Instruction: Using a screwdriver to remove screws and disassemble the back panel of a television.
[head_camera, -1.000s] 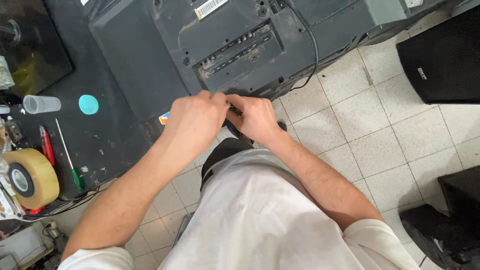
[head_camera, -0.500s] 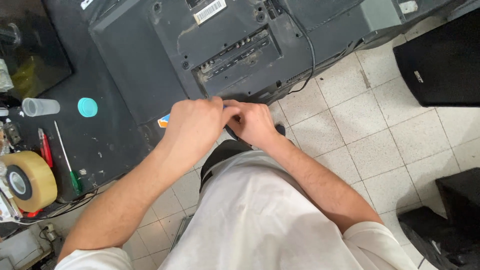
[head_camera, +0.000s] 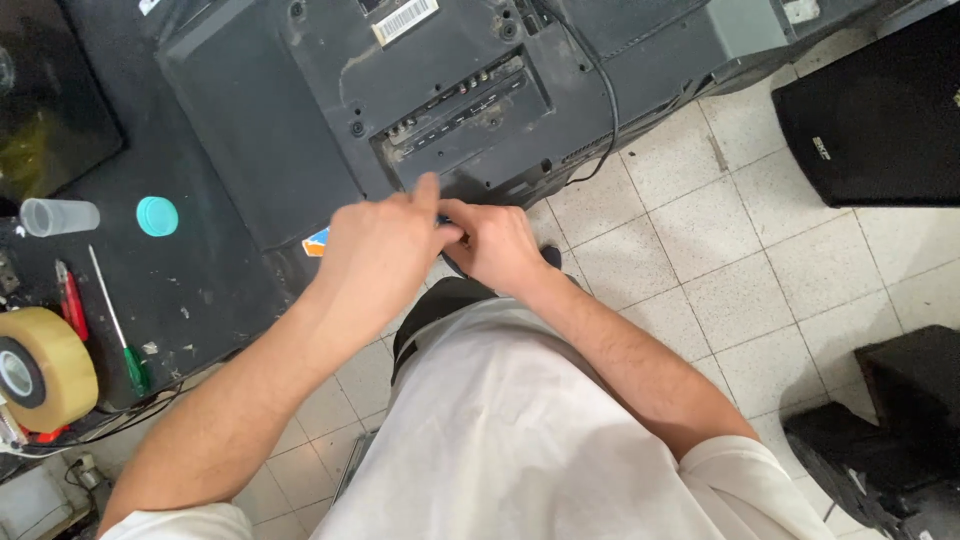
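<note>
— What's the setting?
— A black workbench (head_camera: 200, 290) over pale floor tiles (head_camera: 790, 290), a grey television back (head_camera: 330, 90) lying on it.
— Hands?
— Left hand (head_camera: 375, 250) and right hand (head_camera: 500, 245) touch at its lower edge; grip unclear.
— Counts?
— One tape roll (head_camera: 40, 370), one green screwdriver (head_camera: 120, 320), one teal cap (head_camera: 157, 216).

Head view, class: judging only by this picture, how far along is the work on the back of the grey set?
Done: the set lies face down on the bench, its cover in place. In hand: left hand and right hand meet at the set's lower edge; what they grip is hidden. Left: the screwdriver and tape lie untouched, so opening seems not begun.
</note>
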